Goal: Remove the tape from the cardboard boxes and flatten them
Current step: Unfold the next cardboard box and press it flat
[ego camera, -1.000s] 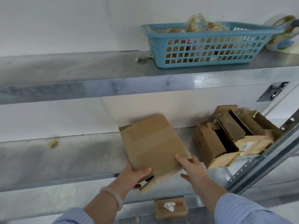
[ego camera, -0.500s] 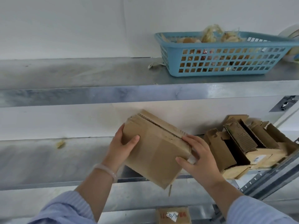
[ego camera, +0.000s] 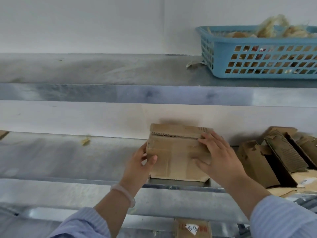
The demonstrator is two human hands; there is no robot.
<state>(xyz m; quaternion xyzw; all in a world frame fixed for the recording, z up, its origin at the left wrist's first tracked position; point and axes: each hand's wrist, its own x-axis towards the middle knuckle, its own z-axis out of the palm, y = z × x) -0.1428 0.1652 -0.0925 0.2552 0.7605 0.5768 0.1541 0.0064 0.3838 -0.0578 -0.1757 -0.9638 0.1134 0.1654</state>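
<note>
Two grips work the cardboard box lying on the middle shelf left of the opened boxes: hold the left grip pinched on its left edge and press the flat, straight-fingered right grip down evenly so the folds collapse without sliding.

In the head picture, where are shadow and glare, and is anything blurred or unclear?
Head view: soft, even light; the cardboard box casts a dark shadow on the wall behind it. Head view: pale glare on the upper shelf's front edge, at right. Head view: everything slightly soft; the white label is hard to read.
</note>
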